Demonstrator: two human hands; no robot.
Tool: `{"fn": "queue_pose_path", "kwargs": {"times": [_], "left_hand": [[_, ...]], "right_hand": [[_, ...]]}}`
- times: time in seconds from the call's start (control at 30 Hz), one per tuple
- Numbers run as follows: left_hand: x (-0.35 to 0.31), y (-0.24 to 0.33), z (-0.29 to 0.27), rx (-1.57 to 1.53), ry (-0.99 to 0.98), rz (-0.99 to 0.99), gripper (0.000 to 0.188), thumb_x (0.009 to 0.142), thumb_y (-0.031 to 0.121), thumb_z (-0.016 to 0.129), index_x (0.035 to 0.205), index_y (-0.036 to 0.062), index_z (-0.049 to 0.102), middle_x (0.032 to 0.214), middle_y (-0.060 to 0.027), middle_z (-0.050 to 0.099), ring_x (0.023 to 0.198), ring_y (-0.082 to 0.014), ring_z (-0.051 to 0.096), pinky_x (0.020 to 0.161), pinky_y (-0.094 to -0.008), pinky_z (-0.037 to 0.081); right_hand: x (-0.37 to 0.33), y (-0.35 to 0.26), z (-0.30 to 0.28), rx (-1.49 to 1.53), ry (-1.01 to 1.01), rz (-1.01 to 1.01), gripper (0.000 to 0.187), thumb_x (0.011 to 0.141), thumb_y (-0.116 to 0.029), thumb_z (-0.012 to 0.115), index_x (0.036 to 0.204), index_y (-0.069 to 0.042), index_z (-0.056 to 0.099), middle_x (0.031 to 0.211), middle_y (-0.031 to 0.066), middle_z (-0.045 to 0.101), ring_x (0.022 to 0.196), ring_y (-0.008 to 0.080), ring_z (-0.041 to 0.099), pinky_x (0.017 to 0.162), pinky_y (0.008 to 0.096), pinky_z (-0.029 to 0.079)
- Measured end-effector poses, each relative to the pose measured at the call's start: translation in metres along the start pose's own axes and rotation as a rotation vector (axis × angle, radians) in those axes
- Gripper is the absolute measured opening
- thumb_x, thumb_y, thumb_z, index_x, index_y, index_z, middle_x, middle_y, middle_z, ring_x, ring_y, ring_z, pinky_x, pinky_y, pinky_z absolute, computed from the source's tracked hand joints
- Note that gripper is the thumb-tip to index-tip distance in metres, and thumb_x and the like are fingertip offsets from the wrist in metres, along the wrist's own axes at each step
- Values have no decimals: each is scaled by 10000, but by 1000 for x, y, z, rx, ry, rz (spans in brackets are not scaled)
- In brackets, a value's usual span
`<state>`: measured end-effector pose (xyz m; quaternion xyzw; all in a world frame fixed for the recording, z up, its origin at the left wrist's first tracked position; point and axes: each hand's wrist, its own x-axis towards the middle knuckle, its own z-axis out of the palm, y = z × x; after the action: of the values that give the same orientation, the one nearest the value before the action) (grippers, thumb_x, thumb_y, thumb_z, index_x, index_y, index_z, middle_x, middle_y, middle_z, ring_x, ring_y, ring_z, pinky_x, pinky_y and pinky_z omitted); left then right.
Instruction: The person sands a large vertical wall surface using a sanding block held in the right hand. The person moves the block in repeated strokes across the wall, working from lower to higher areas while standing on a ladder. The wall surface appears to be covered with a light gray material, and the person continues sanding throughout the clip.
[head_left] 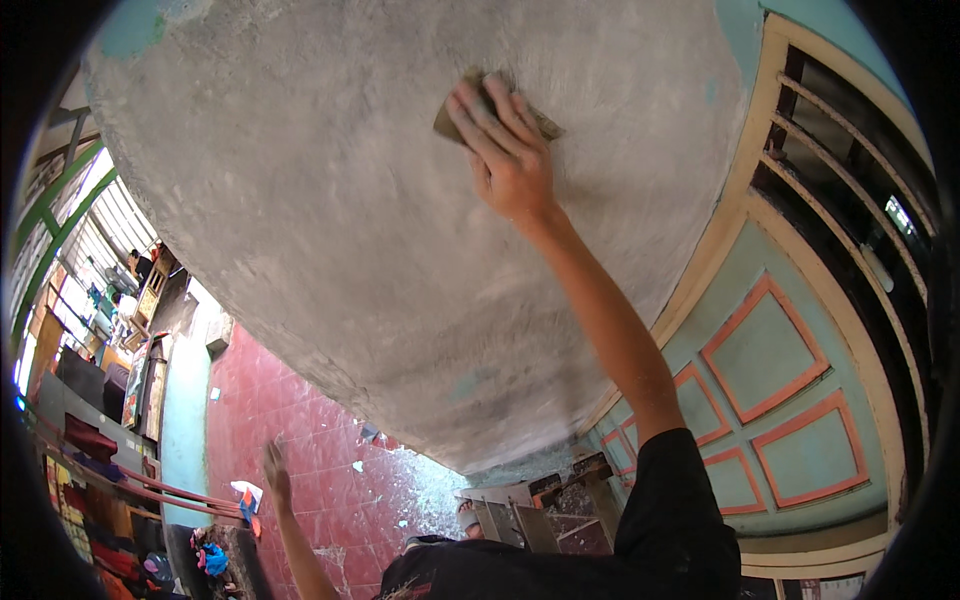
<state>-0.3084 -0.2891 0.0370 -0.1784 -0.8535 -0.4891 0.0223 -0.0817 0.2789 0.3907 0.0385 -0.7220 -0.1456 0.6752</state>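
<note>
High on a grey plastered wall (300, 200), my right hand (517, 165) presses a brownish sheet, which looks like sandpaper (447, 122), flat against the surface. Its fingers lie over the sheet, whose edges stick out to the left and right of them. My right arm is stretched upward. Down at the lower left, my left hand (277, 468) is held out in the air above the red floor, apart from the wall. Its fingers are straight and nothing shows in them.
Pale debris lies on the red tiled floor (320, 440) below the wall. To the right stands a green panelled door (765, 350) with orange trim, under a barred opening (840, 160). A wooden stand (535, 525) is near my feet. People and furniture are at far left.
</note>
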Motion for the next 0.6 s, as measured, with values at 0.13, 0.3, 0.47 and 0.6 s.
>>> {"fn": "queue_pose_path", "kwargs": {"times": [0.13, 0.3, 0.47, 0.6], "left_hand": [[68, 158, 22, -393, -52, 313, 715, 1015, 562, 382, 1524, 66, 303, 1535, -183, 361, 1407, -350, 370, 1131, -498, 333], [93, 214, 44, -377, -163, 350, 739, 1024, 547, 371, 1529, 21, 253, 1548, -200, 324, 1430, -341, 322, 1158, -493, 294], [95, 205, 55, -462, -193, 256, 784, 1026, 570, 317, 1515, -37, 235, 1563, -209, 281, 1443, -321, 292, 1184, -465, 248], [105, 192, 47, -508, -251, 284, 777, 1029, 572, 295, 1496, -49, 280, 1532, -200, 348, 1419, -321, 344, 1171, -458, 270]], "right_hand": [[-11, 54, -21, -85, -61, -194, 398, 908, -35, 554, 1291, -101, 645, 1398, 50, 576, 1356, 240, 480, 1134, 450, 369], [-46, 156, -67, -114, 217, 233, 371, 935, -66, 546, 1294, 0, 612, 1403, 221, 529, 1331, 330, 494, 1075, 429, 424], [-48, 205, -81, -252, 357, 703, 364, 961, -99, 513, 1295, 19, 599, 1439, 250, 476, 1297, 417, 501, 1044, 435, 447], [-5, 168, -48, -245, 466, 615, 325, 968, -128, 553, 1243, 23, 640, 1450, 222, 474, 1322, 323, 502, 1020, 381, 462]]}}
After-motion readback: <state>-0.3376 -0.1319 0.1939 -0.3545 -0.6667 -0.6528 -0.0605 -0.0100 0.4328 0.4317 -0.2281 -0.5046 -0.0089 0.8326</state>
